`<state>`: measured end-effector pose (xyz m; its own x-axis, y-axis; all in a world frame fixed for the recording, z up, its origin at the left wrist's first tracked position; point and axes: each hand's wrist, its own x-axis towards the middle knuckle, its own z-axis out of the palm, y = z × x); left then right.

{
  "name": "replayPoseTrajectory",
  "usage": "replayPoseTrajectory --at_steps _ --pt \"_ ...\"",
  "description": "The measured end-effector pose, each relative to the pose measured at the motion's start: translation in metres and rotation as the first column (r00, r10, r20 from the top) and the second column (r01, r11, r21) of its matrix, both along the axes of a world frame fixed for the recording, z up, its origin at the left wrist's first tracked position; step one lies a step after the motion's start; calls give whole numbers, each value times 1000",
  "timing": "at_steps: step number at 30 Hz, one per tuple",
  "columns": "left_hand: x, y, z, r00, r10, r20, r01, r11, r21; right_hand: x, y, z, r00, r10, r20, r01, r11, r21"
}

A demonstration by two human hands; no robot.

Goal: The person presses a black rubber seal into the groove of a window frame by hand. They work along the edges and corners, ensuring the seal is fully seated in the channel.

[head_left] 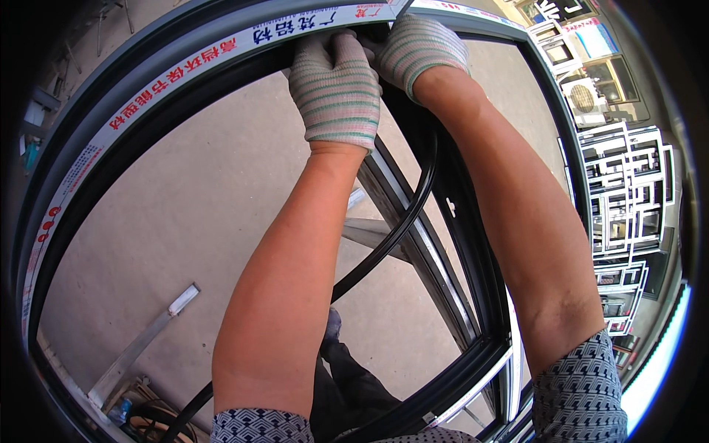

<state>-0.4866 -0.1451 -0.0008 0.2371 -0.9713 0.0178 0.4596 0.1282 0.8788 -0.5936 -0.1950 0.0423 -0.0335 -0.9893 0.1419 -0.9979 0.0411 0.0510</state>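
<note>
A large dark aluminium window frame [136, 122], with white and printed protective film along its face, surrounds the view. Both my hands wear striped knit gloves and work at its far inner edge, beside the corner with the dividing bar. My left hand [336, 92] is closed, fingertips pressed together at the edge on a black rubber seal strip. My right hand [425, 55] is just beside it, fingers bent round the strip and partly hidden. From under the right hand the loose rubber seal strip [402, 227] hangs in a curve, passing behind my left forearm to the lower left.
Metal support legs [144, 336] and a grey rail [436, 269] show beneath the frame over a concrete floor [185, 214]. Several white-edged frames [628, 192] stand at the right, near an outdoor fan unit [583, 96]. Coiled black strip lies at the lower left.
</note>
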Motion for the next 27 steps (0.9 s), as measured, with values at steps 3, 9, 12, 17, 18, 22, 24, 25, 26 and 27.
replayPoseTrajectory --at_steps 3,9,12,17,18,22,24,25,26,27 --pt "-4 -5 -9 998 38 44 -37 999 -32 -3 -3 -3 1000 15 -16 -16 1000 -7" --pt "-9 -15 -24 988 109 112 -97 989 -109 9 -3 11 967 220 -128 -230 971 -69" --pt "-12 -16 -24 989 115 97 -103 988 -113 6 0 14 993 78 -84 -80 997 -12" --pt "-9 -17 -25 987 113 114 -97 986 -135 5 4 8 999 47 -25 -49 997 -53" --pt "-9 -16 -25 988 106 114 -90 987 -133 6 3 10 999 51 -10 -51 997 -65" --pt "-14 -16 -23 988 104 117 -87 986 -139 5 -2 11 997 66 -42 -67 997 -26" --pt "-12 -15 -21 986 100 131 -85 990 -116 1 -2 10 999 37 -29 -37 999 10" --pt "-13 -14 -20 986 93 139 -80 992 -97 -2 2 8 1000 -2 14 2 1000 22" --pt "-11 -15 -20 986 90 139 -76 992 -104 4 6 15 999 -45 15 43 994 99" --pt "-12 -16 -21 987 84 135 -69 991 -112 8 10 23 996 -88 11 85 981 176"
